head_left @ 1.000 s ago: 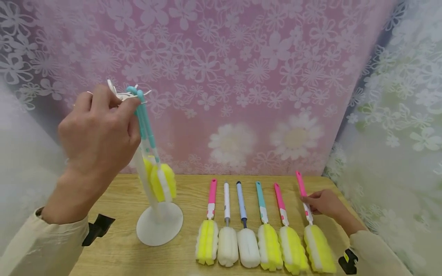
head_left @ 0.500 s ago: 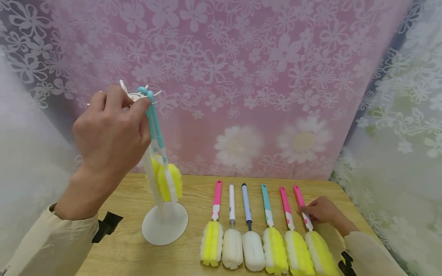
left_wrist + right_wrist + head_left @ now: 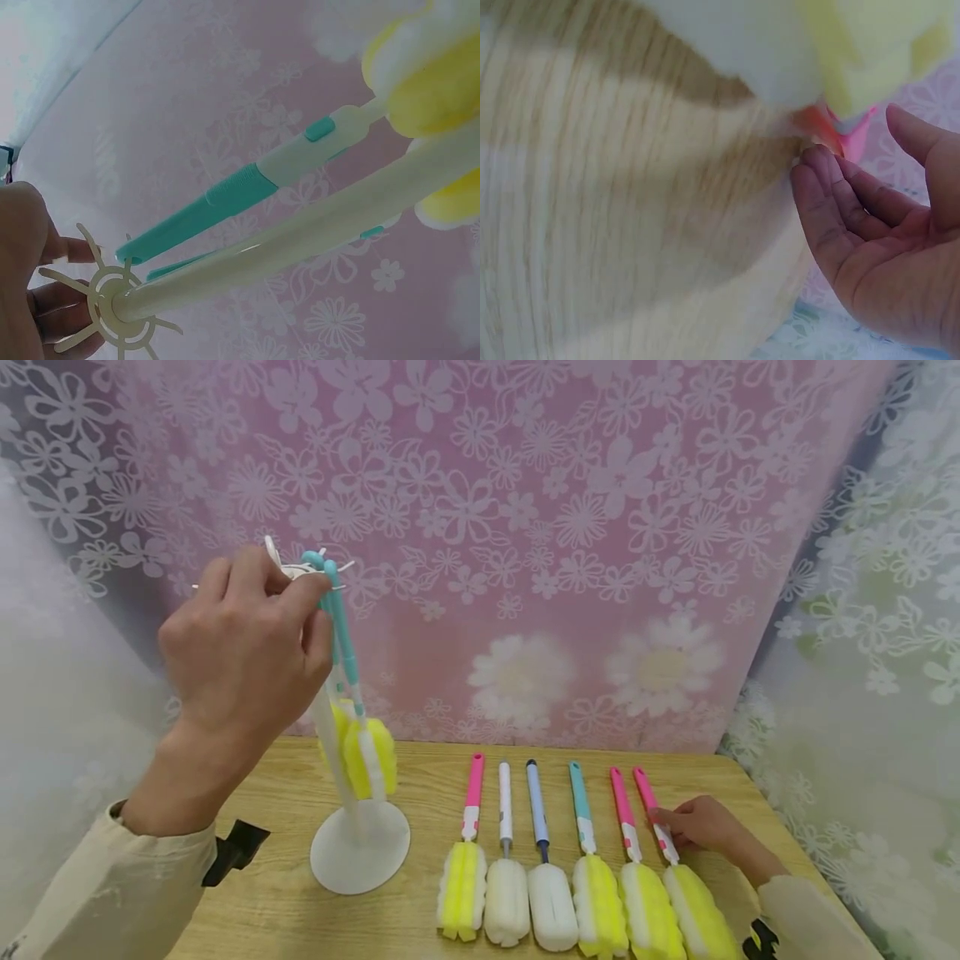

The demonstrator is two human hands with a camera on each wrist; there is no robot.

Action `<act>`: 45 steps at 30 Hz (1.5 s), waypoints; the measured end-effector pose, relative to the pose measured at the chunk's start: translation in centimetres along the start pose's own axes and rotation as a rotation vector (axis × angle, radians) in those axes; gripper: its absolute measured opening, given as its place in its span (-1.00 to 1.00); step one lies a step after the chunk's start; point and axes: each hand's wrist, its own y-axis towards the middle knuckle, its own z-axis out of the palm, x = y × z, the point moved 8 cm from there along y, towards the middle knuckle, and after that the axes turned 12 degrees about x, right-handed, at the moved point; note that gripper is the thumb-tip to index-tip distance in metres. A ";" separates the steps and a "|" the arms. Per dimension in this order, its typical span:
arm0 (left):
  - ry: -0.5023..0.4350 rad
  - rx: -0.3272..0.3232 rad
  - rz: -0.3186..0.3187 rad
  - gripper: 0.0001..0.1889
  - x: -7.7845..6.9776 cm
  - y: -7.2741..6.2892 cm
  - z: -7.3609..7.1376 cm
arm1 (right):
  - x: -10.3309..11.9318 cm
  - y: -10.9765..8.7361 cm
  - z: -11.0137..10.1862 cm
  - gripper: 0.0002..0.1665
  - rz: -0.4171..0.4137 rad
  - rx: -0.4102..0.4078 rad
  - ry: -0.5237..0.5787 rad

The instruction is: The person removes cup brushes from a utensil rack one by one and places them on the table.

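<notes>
At left in the head view, my left hand (image 3: 243,631) grips the top of a white hook stand (image 3: 360,860). Its fingers curl at the hooked ring (image 3: 120,307) in the left wrist view. Two sponge bottle brushes hang from the hooks, the nearer with a teal handle (image 3: 217,217) and a yellow and white head (image 3: 371,760). On the table my right hand (image 3: 701,822) touches the pink handle of the rightmost sponge bottle brush (image 3: 697,910). In the right wrist view its fingers (image 3: 825,217) are extended, with the thumb apart, beside the pink handle.
Left of that brush lie several more in a row: pink-handled (image 3: 651,910), teal-handled (image 3: 598,902), blue-handled (image 3: 553,906), grey-white-handled (image 3: 506,902) and another pink-handled (image 3: 461,893). The wooden table (image 3: 262,918) ends at a pink floral curtain (image 3: 420,652). A pale floral curtain (image 3: 885,710) hangs at right.
The rightmost brush has swung its handle end left and toward me, now lying nearly parallel to its neighbour. My right hand moved with it; my left hand keeps its grip. The head view shifted slightly.
</notes>
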 end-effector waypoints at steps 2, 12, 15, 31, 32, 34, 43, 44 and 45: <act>-0.005 -0.023 -0.005 -0.58 0.1 0.0 -0.1 | 0.2 -0.4 -0.3 -0.46 -0.024 0.008 -0.001; -0.011 -0.074 -0.051 -0.68 0.0 0.3 -0.3 | 2.3 -2.3 -2.1 -0.31 -0.096 -0.029 -0.016; -0.003 -0.071 -0.064 -0.66 0.0 0.5 -0.3 | 3.8 -3.0 -2.4 -0.33 -0.145 -0.054 -0.020; -0.105 -0.067 -0.062 -0.66 0.4 -0.1 -0.6 | 11.1 -5.5 -0.2 -0.33 -0.284 -0.099 -0.025; -0.112 -0.066 -0.055 -0.66 0.4 -0.2 -0.6 | 11.5 -5.7 -0.1 -0.35 -0.288 -0.105 -0.031; -0.129 -0.064 -0.042 -0.65 0.5 -0.4 -0.6 | 12.3 -6.0 0.2 -0.39 -0.301 -0.115 -0.035; -0.224 -0.086 -0.005 -0.69 0.9 -0.6 -0.6 | 15.6 -6.7 1.0 -0.50 -0.366 -0.145 -0.015; -0.232 -0.087 -0.007 -0.70 0.9 -0.6 -0.6 | 16.0 -6.6 1.2 -0.51 -0.378 -0.151 -0.011; -0.233 -0.085 -0.006 -0.71 1.0 -0.6 -0.6 | 16.4 -6.5 1.3 -0.52 -0.389 -0.157 -0.007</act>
